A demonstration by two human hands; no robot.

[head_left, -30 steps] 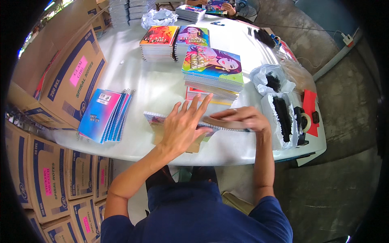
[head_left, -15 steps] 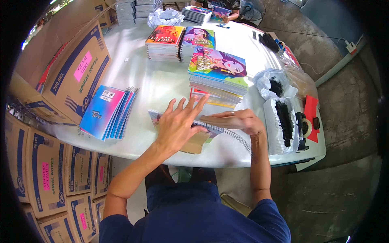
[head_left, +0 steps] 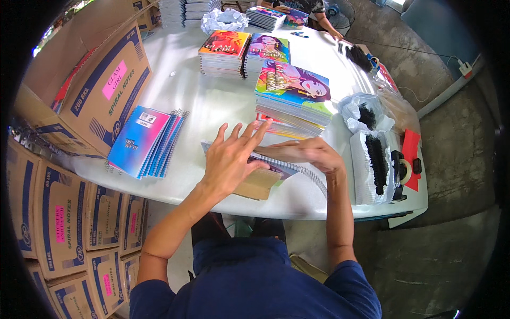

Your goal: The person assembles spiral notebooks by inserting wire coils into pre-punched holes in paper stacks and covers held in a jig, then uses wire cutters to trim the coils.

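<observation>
A spiral notebook (head_left: 289, 170) is under my hands near the table's front edge, with its metal coil (head_left: 313, 177) running out past its right end. My left hand (head_left: 231, 162) lies over the notebook's left part, fingers spread and thumb near the coil. Stretched flat along the coil side is my right hand (head_left: 313, 153), its fingers partly blurred. Brown cardboard (head_left: 252, 186) shows below my left thumb. Just beyond my hands rises a stack of colourful notebooks (head_left: 293, 85).
Blue-pink notebooks (head_left: 139, 141) fan out at left beside a large carton (head_left: 106, 90). Two more stacks (head_left: 223, 50) stand farther back. Black coils fill a white-wrapped box (head_left: 366, 167) at right, near a tape roll (head_left: 405, 171). A co-worker's hand (head_left: 334, 34) rests at the far edge.
My right hand has shifted slightly left along the coil, while my left hand stays spread on the notebook. The co-worker's arm now reaches out to the right. The whole view has shifted a little.
</observation>
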